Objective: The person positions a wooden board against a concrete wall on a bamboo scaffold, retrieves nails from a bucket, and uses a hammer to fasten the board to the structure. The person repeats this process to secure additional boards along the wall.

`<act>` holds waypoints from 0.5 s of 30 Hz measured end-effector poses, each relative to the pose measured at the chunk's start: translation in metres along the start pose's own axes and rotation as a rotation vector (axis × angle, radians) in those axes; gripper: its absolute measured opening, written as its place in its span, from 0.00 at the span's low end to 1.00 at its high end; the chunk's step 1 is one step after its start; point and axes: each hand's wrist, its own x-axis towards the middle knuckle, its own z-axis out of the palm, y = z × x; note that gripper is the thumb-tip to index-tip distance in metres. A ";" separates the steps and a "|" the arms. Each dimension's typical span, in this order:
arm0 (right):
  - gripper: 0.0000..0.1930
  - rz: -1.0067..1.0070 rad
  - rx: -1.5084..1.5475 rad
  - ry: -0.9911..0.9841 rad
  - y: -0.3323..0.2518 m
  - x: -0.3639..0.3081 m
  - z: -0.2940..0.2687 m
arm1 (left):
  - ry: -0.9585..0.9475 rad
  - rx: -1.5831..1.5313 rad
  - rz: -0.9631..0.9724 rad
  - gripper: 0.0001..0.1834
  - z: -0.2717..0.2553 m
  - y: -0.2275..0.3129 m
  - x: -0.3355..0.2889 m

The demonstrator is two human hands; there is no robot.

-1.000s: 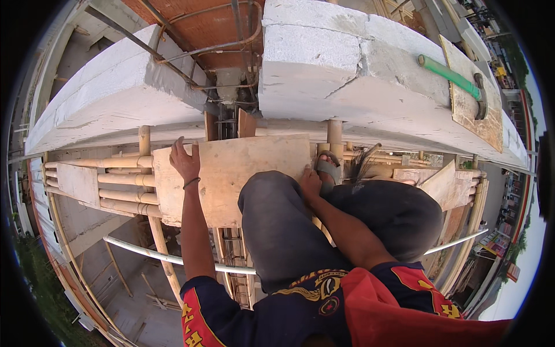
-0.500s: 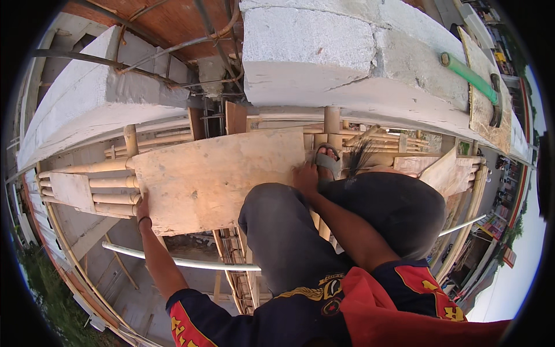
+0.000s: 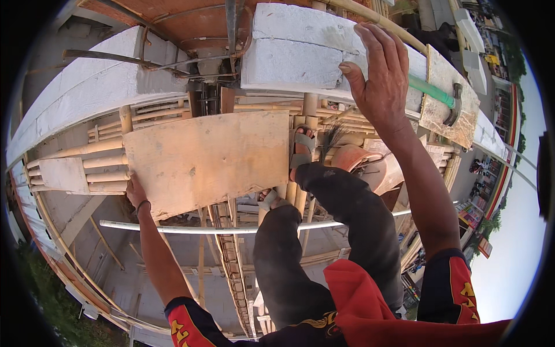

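Note:
A plywood board [image 3: 205,156] lies in front of me across the bamboo poles. My left hand [image 3: 136,192] is closed on its left edge, near the lower corner. My right hand [image 3: 383,75] is raised, palm down and empty, with the thumb spread from the fingers. In the picture it overlaps the top of the pale block wall [image 3: 295,61]; whether it touches the blocks I cannot tell. To its right, a claw hammer [image 3: 433,91] with a green handle rests on a small stained board [image 3: 451,113], partly hidden by my wrist.
My sandalled feet stand on bamboo poles [image 3: 300,196] at the board's right edge. A white pipe [image 3: 179,229] crosses below me, with gaps down to a lower level. Steel bars [image 3: 214,58] jut out between the block walls. An orange bucket-like container [image 3: 355,156] sits right of my feet.
My right hand has left the board's right edge and risen up over the wall. I have come up from a squat, and both feet now show. The left hand keeps its hold.

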 end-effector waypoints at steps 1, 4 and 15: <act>0.33 0.039 -0.002 -0.036 0.011 0.006 0.009 | 0.018 0.012 0.011 0.39 -0.004 0.005 -0.004; 0.35 0.070 -0.011 -0.160 0.026 -0.011 0.044 | 0.025 0.019 0.068 0.37 -0.006 0.016 -0.022; 0.34 0.100 -0.044 -0.253 0.032 -0.034 0.062 | -0.117 0.123 0.016 0.37 0.059 -0.009 -0.065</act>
